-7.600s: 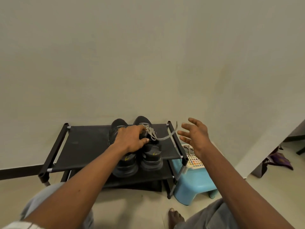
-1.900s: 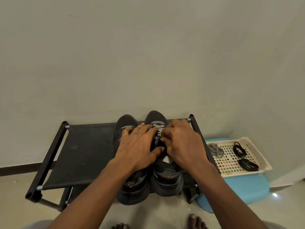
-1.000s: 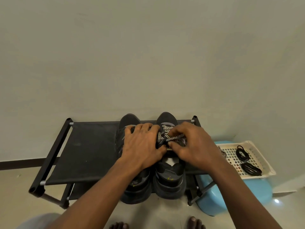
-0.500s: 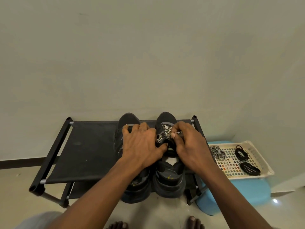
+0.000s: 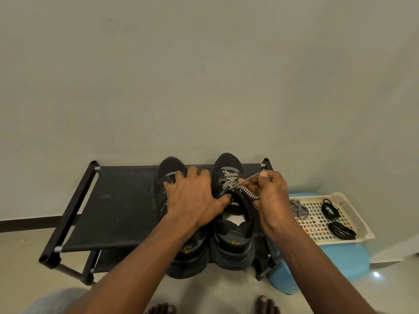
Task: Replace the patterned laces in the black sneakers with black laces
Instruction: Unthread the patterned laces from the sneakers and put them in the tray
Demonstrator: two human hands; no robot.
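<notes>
Two black sneakers stand side by side on a black shoe rack. My left hand lies spread over the left sneaker, its thumb touching the right sneaker near the tongue. The right sneaker carries a black-and-white patterned lace in its upper eyelets. My right hand pinches a loose stretch of that lace and holds it out to the right of the shoe. Two black lace coils lie in a cream tray.
The tray rests on a light blue stool right of the rack, and a loose patterned lace lies at its left end. A plain wall rises right behind the rack. My bare toes show on the tiled floor below.
My right hand has drawn a length of patterned lace out of the right sneaker, moving rightward. My left hand keeps resting over the left sneaker.
</notes>
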